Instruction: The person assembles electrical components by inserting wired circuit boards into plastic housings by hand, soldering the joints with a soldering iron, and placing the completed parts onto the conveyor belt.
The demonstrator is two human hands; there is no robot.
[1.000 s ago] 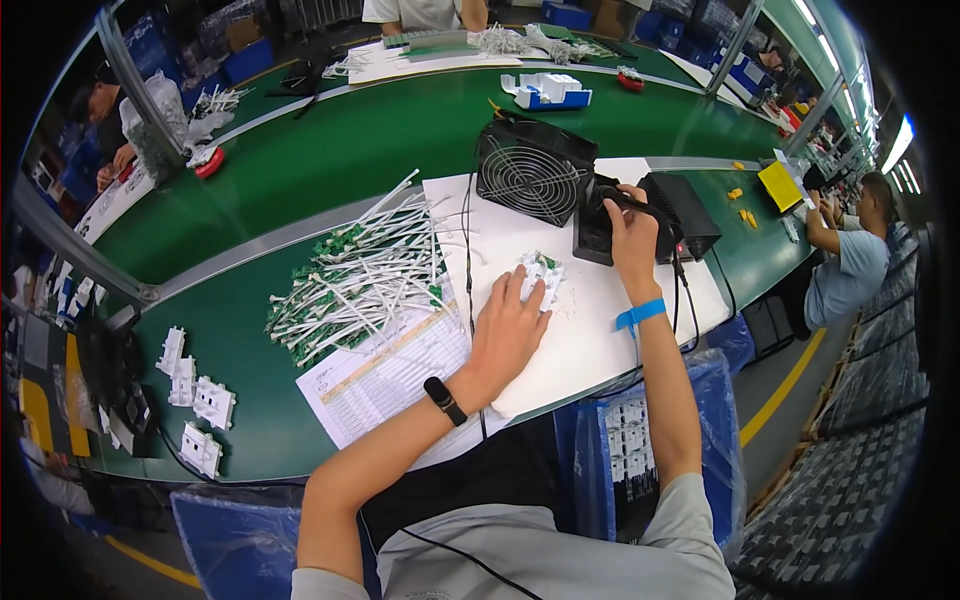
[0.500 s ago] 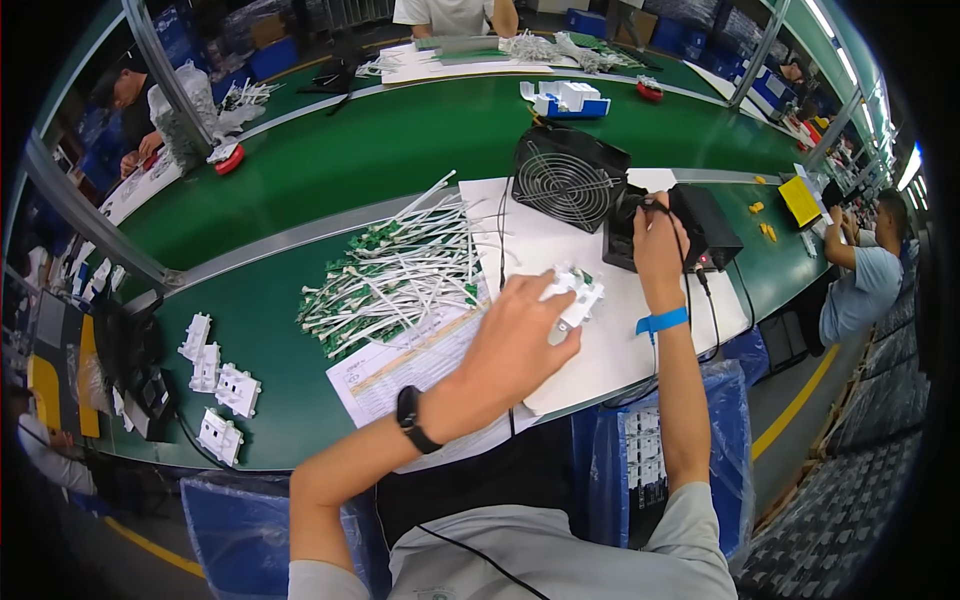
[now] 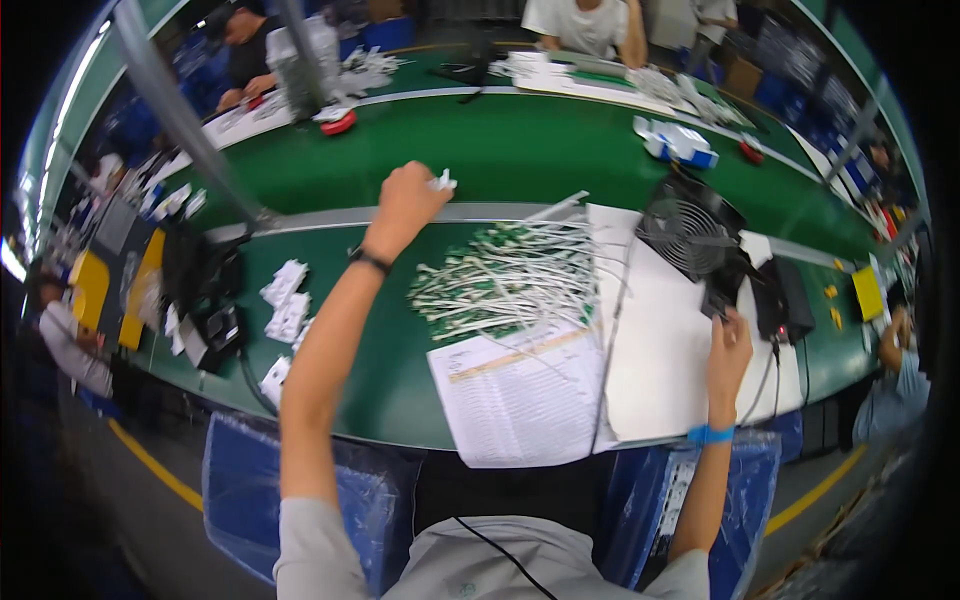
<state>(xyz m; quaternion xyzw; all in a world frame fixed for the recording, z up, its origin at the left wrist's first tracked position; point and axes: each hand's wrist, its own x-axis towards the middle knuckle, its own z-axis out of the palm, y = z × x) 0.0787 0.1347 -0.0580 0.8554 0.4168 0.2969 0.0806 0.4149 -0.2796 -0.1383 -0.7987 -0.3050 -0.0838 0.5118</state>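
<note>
My left hand (image 3: 405, 208) is stretched out over the front rail of the green belt, its fingers closed round a white plastic housing (image 3: 443, 181), of which only a small end shows. My right hand (image 3: 731, 355) is low over the white board (image 3: 655, 350), fingers curled together beside a black box-shaped unit (image 3: 783, 300). Something dark is at its fingertips, too blurred to name. Between the hands lies a heap of white wires with small green circuit boards (image 3: 515, 280). Printed sheets (image 3: 520, 400) lie just in front of the heap.
A black fan with a round grille (image 3: 690, 238) stands at the back of the white board. Several white plastic housings (image 3: 287, 310) lie at the left. Across the green belt (image 3: 540, 150) sits a blue-and-white box (image 3: 678, 143). A metal post (image 3: 190, 120) rises at the left; other people sit beyond.
My left hand has moved from the white board far out to the left, carrying the white housing. My right hand has come down nearer to me, and the view has shifted leftward.
</note>
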